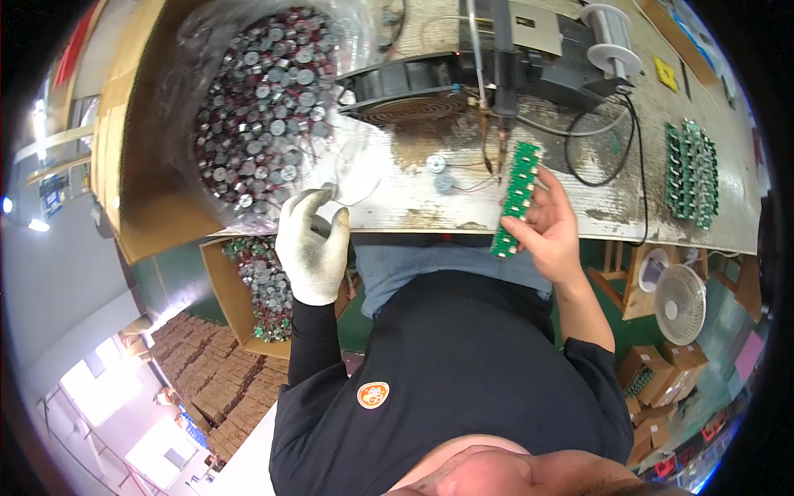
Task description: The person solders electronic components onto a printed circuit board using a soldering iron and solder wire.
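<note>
My left hand (pixel 311 242) wears a white knit glove and pinches a small round metal part with thin wire leads at the workbench's front edge, just below a clear bag of many such round parts (pixel 266 99). My right hand (pixel 549 227) is bare and holds a long green circuit board strip (pixel 515 197) upright by its lower half. The strip's top end sits close under the tip of a fixed soldering iron (pixel 501 107). Two round parts with wires (pixel 439 172) lie on the bench between my hands.
The worn workbench (pixel 413 202) carries a black fan-like unit (pixel 409 91), a white solder spool (pixel 610 43), a black cable and a stack of green boards (pixel 691 172) at right. A cardboard box (pixel 132 165) holds the bag. Another box of parts (pixel 263 285) and a white fan (pixel 680 302) sit below.
</note>
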Demonstrator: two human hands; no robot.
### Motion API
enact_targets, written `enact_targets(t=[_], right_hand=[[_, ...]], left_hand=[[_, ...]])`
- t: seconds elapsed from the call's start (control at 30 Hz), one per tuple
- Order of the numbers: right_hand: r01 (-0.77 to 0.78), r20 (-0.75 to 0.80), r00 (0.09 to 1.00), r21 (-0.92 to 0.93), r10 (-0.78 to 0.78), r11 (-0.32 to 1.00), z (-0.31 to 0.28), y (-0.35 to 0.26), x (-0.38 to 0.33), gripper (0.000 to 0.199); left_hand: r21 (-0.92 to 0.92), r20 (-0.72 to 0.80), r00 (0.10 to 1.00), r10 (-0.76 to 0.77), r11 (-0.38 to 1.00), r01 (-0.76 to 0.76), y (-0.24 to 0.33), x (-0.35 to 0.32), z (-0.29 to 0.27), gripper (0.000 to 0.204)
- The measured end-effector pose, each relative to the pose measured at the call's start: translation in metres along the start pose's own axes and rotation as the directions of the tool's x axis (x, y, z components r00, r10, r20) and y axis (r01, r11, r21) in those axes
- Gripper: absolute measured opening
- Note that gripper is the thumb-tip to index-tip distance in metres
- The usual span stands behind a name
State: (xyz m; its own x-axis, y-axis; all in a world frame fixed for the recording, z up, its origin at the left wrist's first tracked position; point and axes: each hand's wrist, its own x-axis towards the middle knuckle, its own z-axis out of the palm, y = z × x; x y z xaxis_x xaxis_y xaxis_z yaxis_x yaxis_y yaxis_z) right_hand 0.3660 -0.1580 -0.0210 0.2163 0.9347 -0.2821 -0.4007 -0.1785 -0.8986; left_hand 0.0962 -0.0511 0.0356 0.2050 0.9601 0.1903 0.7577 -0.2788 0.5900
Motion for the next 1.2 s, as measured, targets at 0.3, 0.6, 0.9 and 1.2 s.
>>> enact_targets(t=[0.3, 0.6, 0.9, 1.2], right_hand=[[0.021, 0.033, 0.999, -0.066, -0.019, 0.998, 0.011, -0.009, 0.003, 0.069], [0.016, 0.034, 0.999, -0.041, -0.015, 0.999, 0.008, -0.002, 0.002, 0.067], [0.006, 0.055, 0.998, -0.057, -0.003, 0.998, 0.000, -0.003, -0.001, 0.075], [-0.052, 0.065, 0.997, -0.003, 0.052, 0.999, 0.000, -0.003, 0.001, 0.075]], left_hand=[[0.272, 0.230, 0.968, 0.099, 0.949, -0.162, -0.025, 0.010, -0.001, 0.045], [0.177, 0.140, 0.962, 0.234, 0.950, -0.257, -0.037, 0.010, 0.024, 0.024], [-0.324, 0.059, 0.985, -0.162, 0.930, 0.173, -0.014, -0.002, 0.030, 0.019], [-0.594, 0.455, 0.866, -0.206, 0.654, 0.468, 0.031, -0.017, 0.057, 0.022]])
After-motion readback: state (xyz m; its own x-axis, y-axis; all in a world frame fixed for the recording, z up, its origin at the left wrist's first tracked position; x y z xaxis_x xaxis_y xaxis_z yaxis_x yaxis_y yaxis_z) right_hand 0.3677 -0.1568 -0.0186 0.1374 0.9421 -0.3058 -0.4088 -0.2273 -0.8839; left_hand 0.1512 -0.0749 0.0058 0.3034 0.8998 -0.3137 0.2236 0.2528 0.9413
